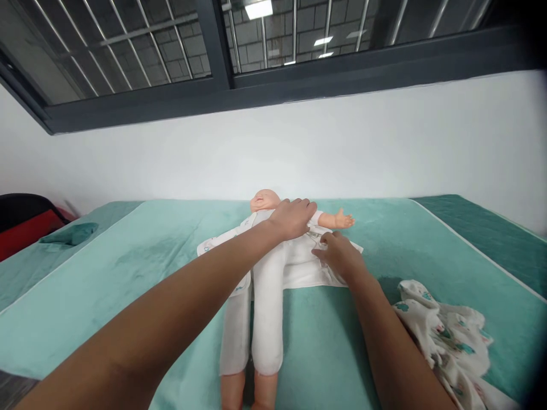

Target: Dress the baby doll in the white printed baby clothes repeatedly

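Observation:
A baby doll (267,319) lies on its back, its head toward the wall and its bare feet toward me. White clothing covers its body and legs. A white baby shirt (305,273) with small prints is spread out at its right side in the picture. My left hand (293,219) lies across the doll's upper chest, fingers bent over the white cloth near the shoulder. Lower and to the right, my right hand (341,253) has its fingers curled at the shirt's bunched edge. The doll's bare forearm (337,220) sticks out beyond both hands. Part of its chest is hidden.
The doll rests on a teal blanket (171,245). A crumpled printed cloth (448,330) lies by my right forearm. A red and black object (29,222) is at the far left. Behind are a white wall (273,148) and a dark-framed window (220,51) with bars.

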Available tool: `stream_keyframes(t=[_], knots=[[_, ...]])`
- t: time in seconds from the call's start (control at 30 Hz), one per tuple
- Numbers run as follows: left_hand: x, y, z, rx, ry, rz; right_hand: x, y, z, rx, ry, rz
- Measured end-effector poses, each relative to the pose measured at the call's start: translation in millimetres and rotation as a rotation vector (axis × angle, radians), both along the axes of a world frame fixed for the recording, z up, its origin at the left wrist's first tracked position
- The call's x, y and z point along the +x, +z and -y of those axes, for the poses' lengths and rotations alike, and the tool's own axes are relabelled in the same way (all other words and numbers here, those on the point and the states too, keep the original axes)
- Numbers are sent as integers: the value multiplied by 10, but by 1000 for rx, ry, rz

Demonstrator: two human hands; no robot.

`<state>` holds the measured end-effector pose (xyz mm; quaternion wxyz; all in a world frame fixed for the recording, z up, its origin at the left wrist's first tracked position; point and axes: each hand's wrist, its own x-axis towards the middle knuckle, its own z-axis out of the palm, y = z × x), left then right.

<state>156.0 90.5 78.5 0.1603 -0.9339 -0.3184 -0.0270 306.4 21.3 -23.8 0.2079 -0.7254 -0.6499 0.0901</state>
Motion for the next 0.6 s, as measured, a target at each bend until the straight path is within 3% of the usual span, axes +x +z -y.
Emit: stream_keyframes(t=[0.17, 0.27, 0.33, 0.43, 0.53, 0.6], knots=[[0, -22, 2, 12, -18, -17, 217, -11, 18, -124, -52, 37], [-10, -19, -1, 19, -14, -29, 351, 13, -19, -73, -102, -105], [-24, -14, -6, 29, -37, -59, 394, 61, -35, 25, -199, -315], [-44, 1, -8, 58, -94, -156, 393, 191, -8, 114, -298, -824], [-31, 25, -5, 64, -74, -261, 359, 332, 69, 181, -219, -1314], [3, 33, -12, 21, -7, -273, 334, 389, 118, 239, -133, -1452]])
